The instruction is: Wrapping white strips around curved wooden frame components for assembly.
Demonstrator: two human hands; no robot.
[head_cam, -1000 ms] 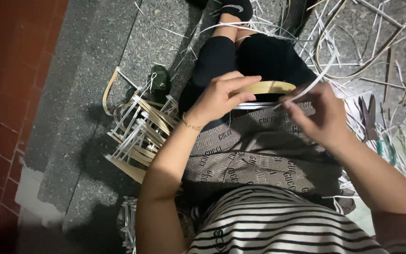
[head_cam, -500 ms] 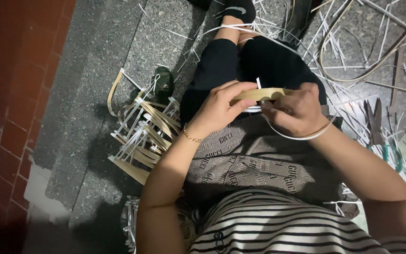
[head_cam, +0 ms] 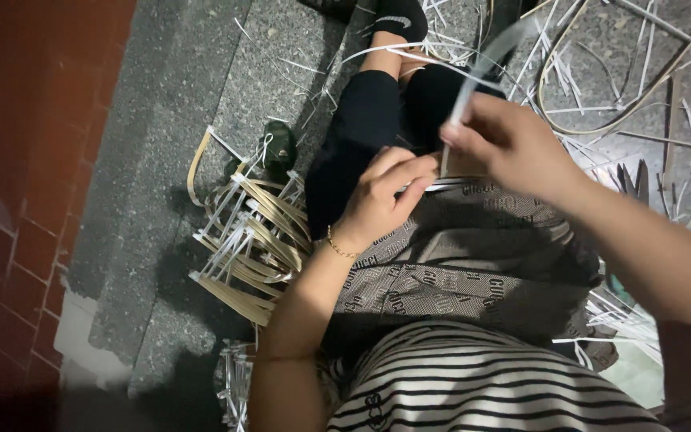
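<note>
I sit on a grey stone floor with my legs stretched out. My left hand [head_cam: 384,196] rests on my lap and pinches a flat tan strip [head_cam: 459,166] against the patterned cloth on my thighs. My right hand [head_cam: 504,144] is raised above it and grips a thin white strip [head_cam: 481,68] that runs upward and blurs with motion. Most of the tan strip is hidden behind my right hand.
A pile of bent tan strips bound with white strips [head_cam: 248,244] lies on the floor at my left, beside a small dark green object [head_cam: 279,147]. Loose white strips and curved tan loops [head_cam: 617,88] litter the floor at right. A red brick wall [head_cam: 17,200] runs along the left.
My right hand has lifted from the tan strip and pulled the white strip upward. The left hand has stayed on my lap, holding the tan strip.
</note>
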